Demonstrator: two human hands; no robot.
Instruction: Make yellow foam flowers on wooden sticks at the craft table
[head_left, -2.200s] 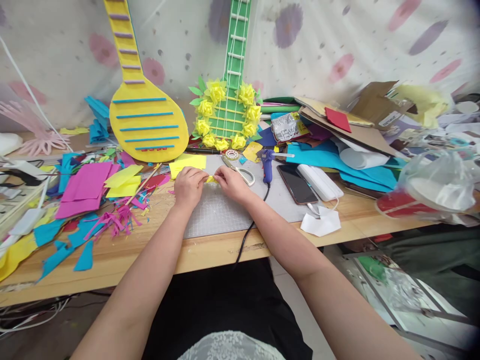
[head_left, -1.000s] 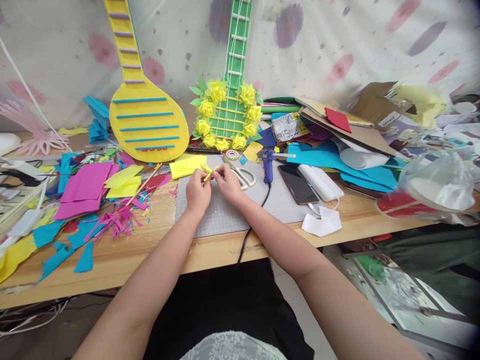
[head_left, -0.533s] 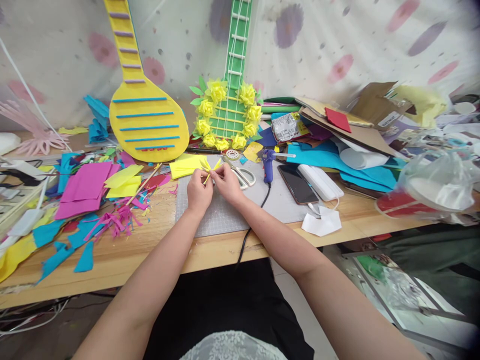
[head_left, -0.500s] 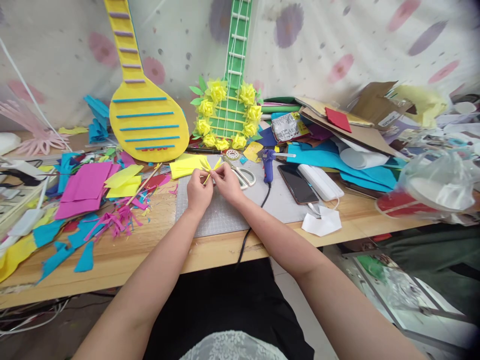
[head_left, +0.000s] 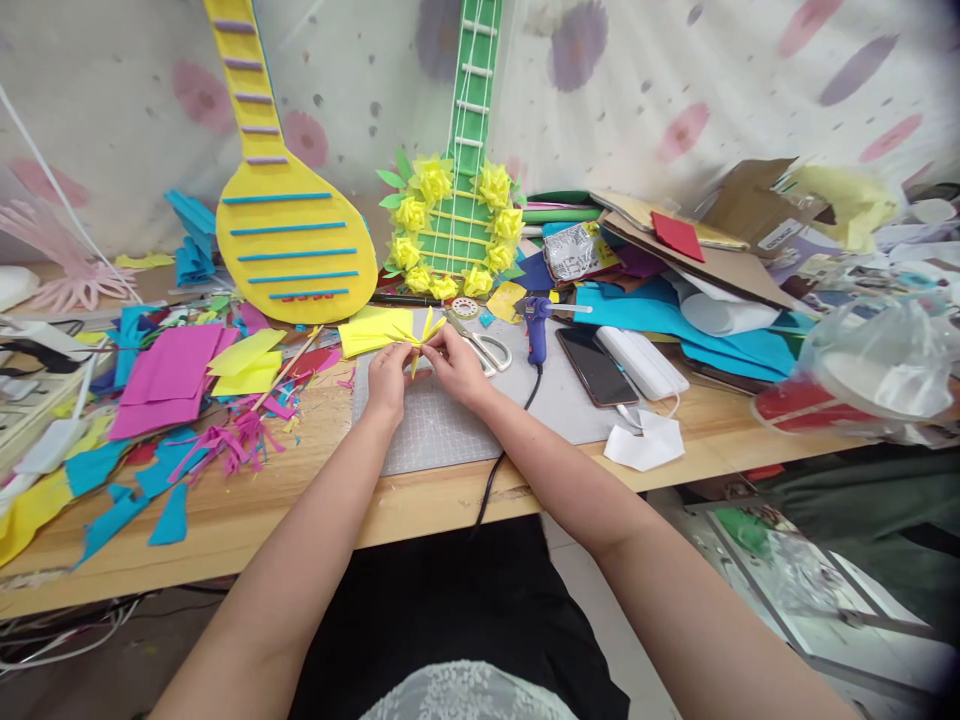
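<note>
Eases left hand (head_left: 387, 380) slightly leftward, pinching fanned yellow paper (head_left: 417, 342) alongside right hand (head_left: 459, 368), fingers nearly closed, apparently mid-shaping, likely needing steady centre pressure next.

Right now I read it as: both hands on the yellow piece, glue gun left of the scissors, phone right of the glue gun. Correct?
One error: the glue gun lies right of the scissors, per the head view. The rest holds: left hand and right hand on the yellow piece, phone right of the glue gun.
</note>
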